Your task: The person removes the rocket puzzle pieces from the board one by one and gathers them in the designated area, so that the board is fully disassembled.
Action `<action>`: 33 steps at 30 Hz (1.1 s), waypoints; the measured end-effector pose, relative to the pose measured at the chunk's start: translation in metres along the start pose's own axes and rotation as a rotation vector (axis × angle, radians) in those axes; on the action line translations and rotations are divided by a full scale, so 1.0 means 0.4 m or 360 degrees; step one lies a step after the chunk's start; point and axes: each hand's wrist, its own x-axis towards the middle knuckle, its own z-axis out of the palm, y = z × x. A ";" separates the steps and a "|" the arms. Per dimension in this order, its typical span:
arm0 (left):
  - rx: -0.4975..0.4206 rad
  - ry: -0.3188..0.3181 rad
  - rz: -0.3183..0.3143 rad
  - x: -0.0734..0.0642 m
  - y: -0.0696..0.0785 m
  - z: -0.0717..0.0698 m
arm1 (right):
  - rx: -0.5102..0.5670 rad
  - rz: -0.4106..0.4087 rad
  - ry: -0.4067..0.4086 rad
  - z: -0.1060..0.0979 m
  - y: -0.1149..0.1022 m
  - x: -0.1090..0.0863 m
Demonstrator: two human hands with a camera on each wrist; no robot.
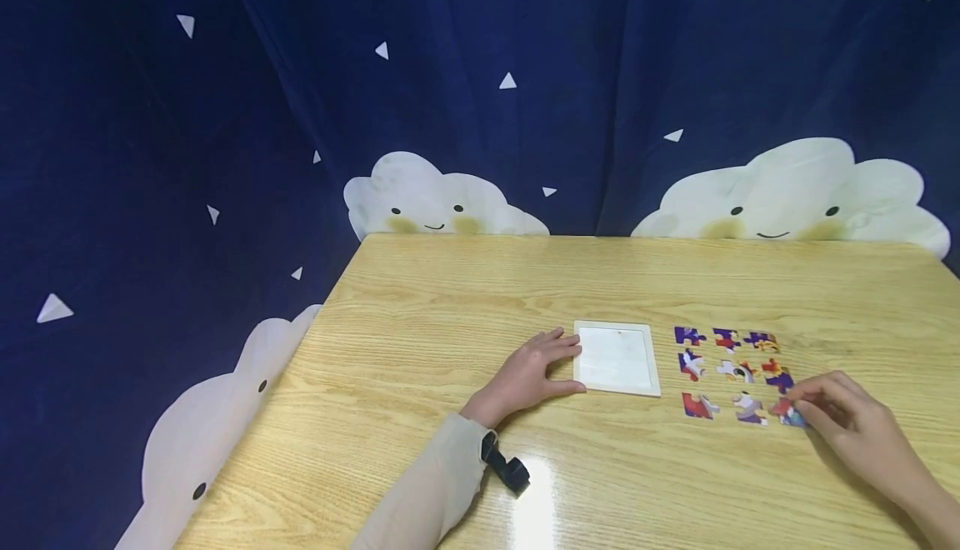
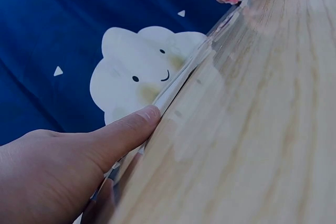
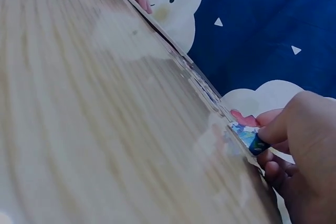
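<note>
A flat white puzzle tray (image 1: 653, 367) lies on the wooden table. My left hand (image 1: 528, 371) rests at its left side, fingers and thumb spread and touching the edge; the thumb shows up close in the left wrist view. To the right of the tray, several colourful jigsaw pieces (image 1: 692, 366) lie in loose rows, apart from the tray. My right hand (image 1: 858, 425) pinches the lower right puzzle piece (image 3: 245, 131), coloured red, blue and green, between thumb and fingers. In the right wrist view that piece looks slightly tilted; part of it is hidden by the fingertips.
The light wooden table (image 1: 420, 300) reaches back to a dark blue curtain (image 1: 465, 17) printed with white clouds and triangles. A black strap (image 1: 510, 471) hangs from the left wrist beside the beige sleeve (image 1: 435, 483). A bright reflection lies on the near tabletop.
</note>
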 end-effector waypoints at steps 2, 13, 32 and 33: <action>-0.0002 -0.0002 0.0000 -0.001 0.000 0.000 | 0.0005 -0.0008 -0.0032 -0.001 0.005 0.001; -0.0003 0.0003 0.0001 -0.003 0.001 0.000 | 0.0086 -0.0081 -0.0188 -0.006 0.030 0.012; -0.0031 -0.0003 0.0000 0.000 -0.004 0.001 | 0.0072 -0.0120 -0.0356 -0.012 0.040 0.036; -0.0031 -0.0006 -0.0001 0.000 -0.004 0.001 | 0.0068 -0.0132 -0.0343 -0.011 0.040 0.037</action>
